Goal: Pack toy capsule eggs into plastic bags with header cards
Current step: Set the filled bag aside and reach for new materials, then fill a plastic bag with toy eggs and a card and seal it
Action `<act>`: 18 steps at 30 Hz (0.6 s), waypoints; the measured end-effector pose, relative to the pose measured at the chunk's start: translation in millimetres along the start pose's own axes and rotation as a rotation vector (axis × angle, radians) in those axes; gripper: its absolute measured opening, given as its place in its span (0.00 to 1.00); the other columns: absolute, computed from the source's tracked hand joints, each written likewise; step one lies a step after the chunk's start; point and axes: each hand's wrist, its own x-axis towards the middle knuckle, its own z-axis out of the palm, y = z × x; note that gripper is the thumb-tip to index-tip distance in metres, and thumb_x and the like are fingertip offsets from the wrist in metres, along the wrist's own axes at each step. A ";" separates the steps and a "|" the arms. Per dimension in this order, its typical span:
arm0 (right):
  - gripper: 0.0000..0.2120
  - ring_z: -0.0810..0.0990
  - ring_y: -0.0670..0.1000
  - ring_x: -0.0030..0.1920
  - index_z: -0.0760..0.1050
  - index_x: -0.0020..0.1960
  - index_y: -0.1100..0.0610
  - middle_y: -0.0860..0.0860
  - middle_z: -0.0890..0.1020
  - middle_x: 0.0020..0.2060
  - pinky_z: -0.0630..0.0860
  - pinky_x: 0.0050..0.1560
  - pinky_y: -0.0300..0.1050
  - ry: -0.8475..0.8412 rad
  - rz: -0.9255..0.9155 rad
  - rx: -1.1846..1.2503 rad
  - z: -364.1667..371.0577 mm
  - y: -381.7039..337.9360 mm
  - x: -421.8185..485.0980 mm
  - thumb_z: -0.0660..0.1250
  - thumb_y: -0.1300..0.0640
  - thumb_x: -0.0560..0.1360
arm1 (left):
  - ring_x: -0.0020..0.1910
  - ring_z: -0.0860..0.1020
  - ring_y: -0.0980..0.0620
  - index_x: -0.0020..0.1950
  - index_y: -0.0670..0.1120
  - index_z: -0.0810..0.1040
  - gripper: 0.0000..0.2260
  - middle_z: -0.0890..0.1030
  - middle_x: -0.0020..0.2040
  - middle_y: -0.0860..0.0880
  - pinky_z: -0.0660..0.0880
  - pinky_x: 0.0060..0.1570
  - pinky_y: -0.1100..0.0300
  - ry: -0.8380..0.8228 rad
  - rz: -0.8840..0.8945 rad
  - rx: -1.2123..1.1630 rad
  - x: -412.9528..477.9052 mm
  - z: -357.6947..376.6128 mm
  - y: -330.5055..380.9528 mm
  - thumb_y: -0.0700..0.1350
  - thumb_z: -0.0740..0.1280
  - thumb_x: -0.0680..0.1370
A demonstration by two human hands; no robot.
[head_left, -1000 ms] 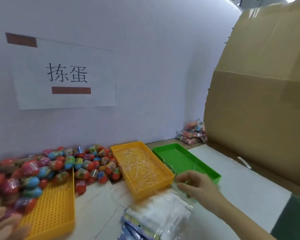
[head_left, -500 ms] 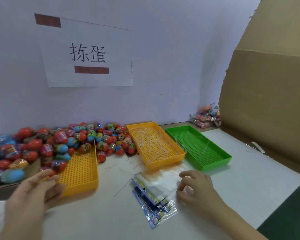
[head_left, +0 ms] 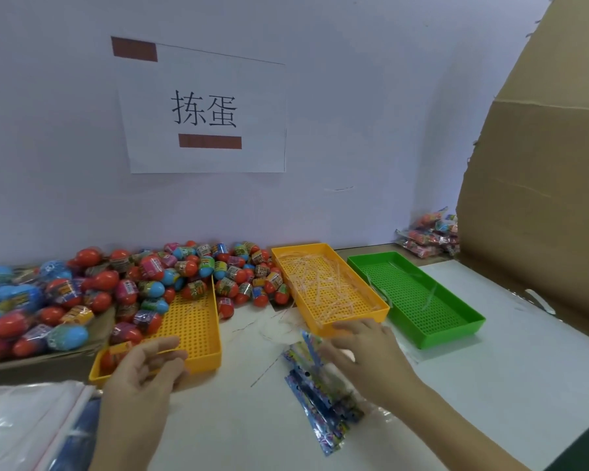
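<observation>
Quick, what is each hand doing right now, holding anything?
Left hand: open, fingers relaxed, holding nothing.
Right hand: on the stack of header-card bags; whether it grips one cannot be told.

Capsule eggs (head_left: pixel 82 294): pile cut off by the left edge; label print too small to read. Clear plastic sheeting (head_left: pixel 21 423), near left: cut off by the left and bottom edges. Cardboard box (head_left: pixel 541 198), right: cut off by the top and right edges, hiding part of the far packed bags (head_left: pixel 429 234). Right hand (head_left: pixel 371 358): fingers blurred, covering part of the header-card bags (head_left: pixel 320 402); grip indiscernible.
</observation>
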 end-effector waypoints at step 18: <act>0.22 0.77 0.51 0.23 0.80 0.51 0.66 0.54 0.82 0.32 0.69 0.22 0.38 -0.368 0.084 1.519 -55.3 -65.8 38.7 0.64 0.48 0.73 | 0.54 0.80 0.63 0.60 0.60 0.75 0.42 0.82 0.55 0.65 0.78 0.42 0.67 -0.452 0.022 -0.045 -28.8 8.3 14.1 0.68 0.80 0.49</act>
